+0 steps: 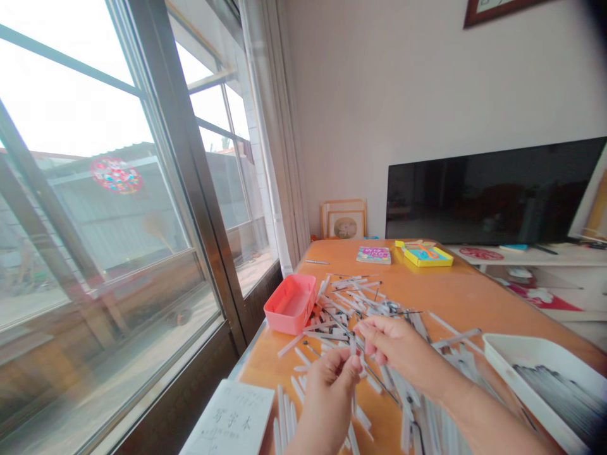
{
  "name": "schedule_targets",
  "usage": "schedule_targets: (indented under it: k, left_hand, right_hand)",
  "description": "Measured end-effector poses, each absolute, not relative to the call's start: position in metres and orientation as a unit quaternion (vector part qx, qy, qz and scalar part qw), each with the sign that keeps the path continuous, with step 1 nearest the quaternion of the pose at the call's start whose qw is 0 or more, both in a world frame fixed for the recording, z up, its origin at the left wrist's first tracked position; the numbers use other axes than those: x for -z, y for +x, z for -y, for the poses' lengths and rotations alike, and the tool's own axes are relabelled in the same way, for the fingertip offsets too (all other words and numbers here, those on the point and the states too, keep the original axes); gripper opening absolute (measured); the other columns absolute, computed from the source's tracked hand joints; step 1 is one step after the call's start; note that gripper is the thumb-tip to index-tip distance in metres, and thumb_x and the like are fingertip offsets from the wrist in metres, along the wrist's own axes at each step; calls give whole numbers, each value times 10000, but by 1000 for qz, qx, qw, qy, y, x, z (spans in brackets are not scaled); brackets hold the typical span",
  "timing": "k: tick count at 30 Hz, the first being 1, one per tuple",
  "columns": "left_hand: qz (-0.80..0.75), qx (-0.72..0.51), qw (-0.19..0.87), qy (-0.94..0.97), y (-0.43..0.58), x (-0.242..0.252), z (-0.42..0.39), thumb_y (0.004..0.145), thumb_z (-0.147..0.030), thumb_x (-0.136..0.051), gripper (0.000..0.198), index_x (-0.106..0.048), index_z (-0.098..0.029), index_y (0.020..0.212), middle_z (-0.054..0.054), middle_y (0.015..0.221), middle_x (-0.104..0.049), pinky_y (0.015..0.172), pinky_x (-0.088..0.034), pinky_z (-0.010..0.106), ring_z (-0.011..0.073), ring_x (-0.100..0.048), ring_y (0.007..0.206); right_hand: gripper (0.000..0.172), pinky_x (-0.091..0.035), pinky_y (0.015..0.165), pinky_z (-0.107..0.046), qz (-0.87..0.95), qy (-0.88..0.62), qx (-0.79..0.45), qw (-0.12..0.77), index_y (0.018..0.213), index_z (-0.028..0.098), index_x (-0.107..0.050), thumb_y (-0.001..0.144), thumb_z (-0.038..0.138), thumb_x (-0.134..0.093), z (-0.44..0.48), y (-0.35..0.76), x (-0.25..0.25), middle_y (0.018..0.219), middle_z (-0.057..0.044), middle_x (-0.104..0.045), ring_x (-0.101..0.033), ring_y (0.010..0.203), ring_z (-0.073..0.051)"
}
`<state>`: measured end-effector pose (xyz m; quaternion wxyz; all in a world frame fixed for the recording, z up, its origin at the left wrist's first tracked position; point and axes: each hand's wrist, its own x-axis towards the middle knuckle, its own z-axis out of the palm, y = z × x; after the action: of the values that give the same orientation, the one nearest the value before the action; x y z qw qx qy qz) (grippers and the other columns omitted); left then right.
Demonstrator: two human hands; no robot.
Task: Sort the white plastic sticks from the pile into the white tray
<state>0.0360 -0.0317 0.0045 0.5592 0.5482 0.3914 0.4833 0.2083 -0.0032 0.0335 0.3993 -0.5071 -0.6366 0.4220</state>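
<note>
My left hand (329, 395) pinches a slim translucent white tube (353, 345), like a pen barrel, upright between thumb and fingers. A dark tip shows at the tube's upper end. Close beside that end, my right hand (386, 338) has its thumb and fingertips drawn together; what they grip is too small to make out. Beneath both hands lies a loose heap of similar white tubes (358, 294) mixed with thin black-tipped sticks that look like pen refills. Several more tubes (284, 411) lie side by side left of my left hand.
A red plastic tray (303, 320) stands on the wooden table (478, 297) to the left. At the right is a white tray (502, 344) with dark-tipped sticks. A writing notebook (232, 417), a purple booklet (374, 254) and a yellow box (429, 261) also lie there. Glass windows flank the left.
</note>
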Motion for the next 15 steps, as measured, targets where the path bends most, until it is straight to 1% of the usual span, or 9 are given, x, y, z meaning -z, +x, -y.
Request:
schedule_targets:
  k: [2,4,7,11,13,15]
  left_hand:
    - [-421,-512,566,491,33,-7,31,811,-539,-691,422,-754,-154,971,43,807,-650,712,-388,269,160,-523,741]
    - [-446,-537,567,437,30,-9,29,796,-553,-704,451,-752,-165,1021,50,865,-663,723,-385,265,153,-530,764]
    - [-465,-561,558,398,24,-7,26,767,-554,-737,463,-752,-177,1035,48,906,-652,716,-379,254,136,-514,772]
    - [-453,-587,556,376,23,-2,21,739,-549,-765,458,-744,-161,981,19,817,-596,644,-361,232,105,-457,688]
    - [-444,-598,558,366,23,-1,20,728,-538,-778,443,-730,-157,951,1,768,-565,616,-352,219,94,-441,655]
    - [-439,-607,559,355,23,0,18,706,-525,-800,426,-711,-155,898,-13,725,-540,595,-349,210,87,-435,630]
  right_hand:
    - [422,-389,574,-249,629,-539,-380,412,913,181,-648,940,549,-443,-8,219,-24,682,27,-599,-526,581,-130]
    - [380,-385,573,-257,624,-581,-320,412,927,181,-658,929,503,-456,-20,231,-13,668,27,-590,-528,592,-145]
    - [299,-410,620,-266,632,-614,-256,397,962,205,-684,896,424,-491,-31,243,1,701,12,-639,-579,672,-176]
    - [218,-407,713,-268,693,-629,-172,308,899,238,-713,863,335,-522,-26,239,5,848,-13,-710,-615,803,-187]
    - [204,-392,736,-265,723,-625,-139,258,885,246,-719,857,307,-527,-21,234,3,935,-19,-712,-619,848,-183]
    - [207,-382,743,-265,736,-626,-116,230,891,253,-722,863,292,-521,-17,232,0,974,-24,-706,-621,879,-183]
